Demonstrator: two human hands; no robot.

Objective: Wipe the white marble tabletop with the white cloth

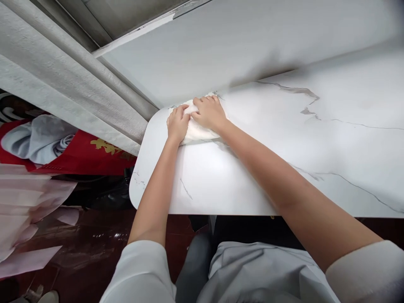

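Note:
A folded white cloth (198, 131) lies on the marble-patterned white table (217, 176), near its far left corner. Both hands rest on top of it. My left hand (178, 122) grips the cloth's left side with fingers curled over it. My right hand (208, 111) is beside it, fingers bent around the cloth's upper right part. The two thumbs are close to each other over the middle of the cloth. Part of the cloth is hidden under the hands.
A pale wall panel (205, 50) rises along the table's back edge. Left of the table hangs a light curtain (78, 80). Below it are a red bag (91, 151) with grey-white fabric (41, 136) in it and sheer pink fabric (28, 206). The floor (104, 244) is dark red.

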